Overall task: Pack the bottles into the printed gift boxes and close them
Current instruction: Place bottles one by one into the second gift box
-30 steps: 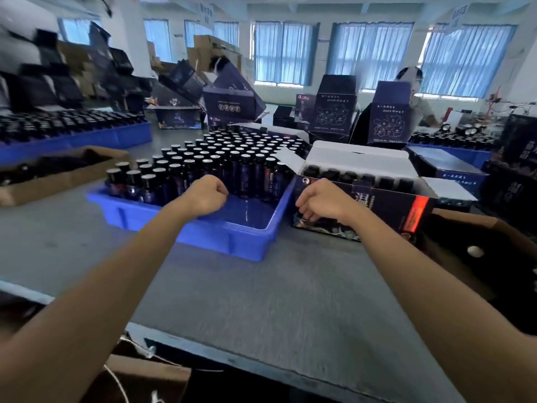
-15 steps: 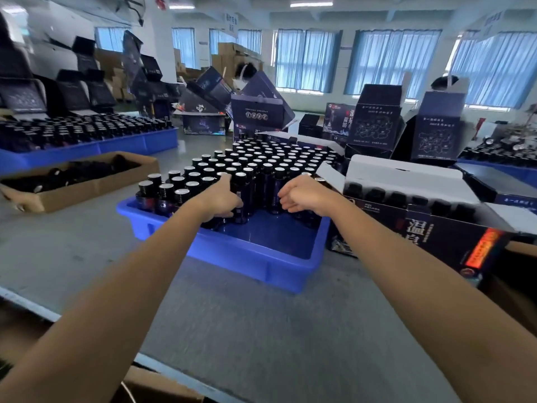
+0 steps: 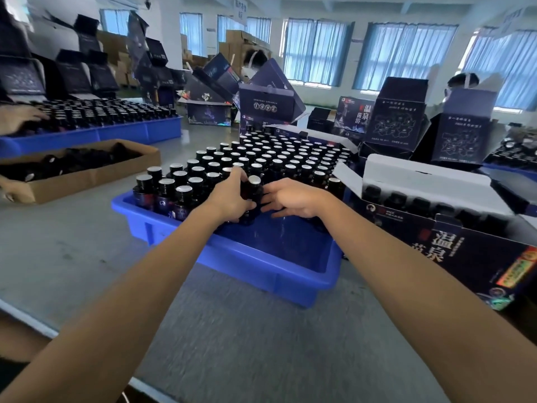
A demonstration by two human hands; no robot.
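Bottle [image 3: 253,189], one, clasped in the left hand [image 3: 229,199] grip; right hand [image 3: 293,199] grip unclear

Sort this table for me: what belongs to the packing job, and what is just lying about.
Job in hand:
left hand gripping a bottle
right hand beside it
blue tray of bottles
open gift box with a row of bottles inside

Lying about:
cardboard box
far blue tray
gift boxes standing behind
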